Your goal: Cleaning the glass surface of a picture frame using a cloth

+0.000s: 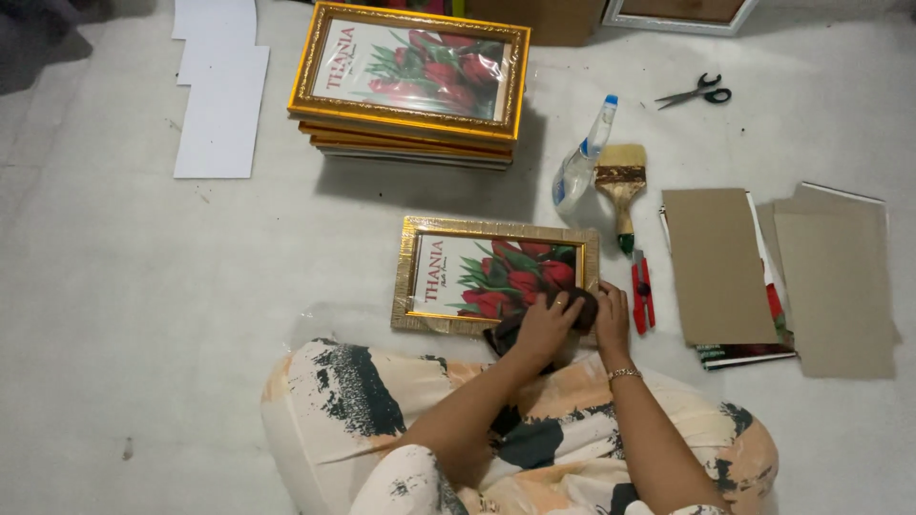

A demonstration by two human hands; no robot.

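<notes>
A dark cloth (pixel 582 310) is gripped by both hands, left hand (pixel 544 327) and right hand (pixel 613 317), at the lower right corner of a gold picture frame (pixel 494 277) lying on the floor (pixel 143 286) just ahead of them.

The left hand (pixel 546 324) and right hand (pixel 611 317) cover the lower right corner of the gold frame (pixel 448 277), and a dark object (pixel 504 336) between them is mostly hidden, so its kind cannot be told. A white frame (pixel 679 13) and a brown box (pixel 553 21) are cut off by the top edge. Under the cardboard sheets (pixel 718 262) lie prints (only their edges show). The person's knees run off the bottom edge.
</notes>
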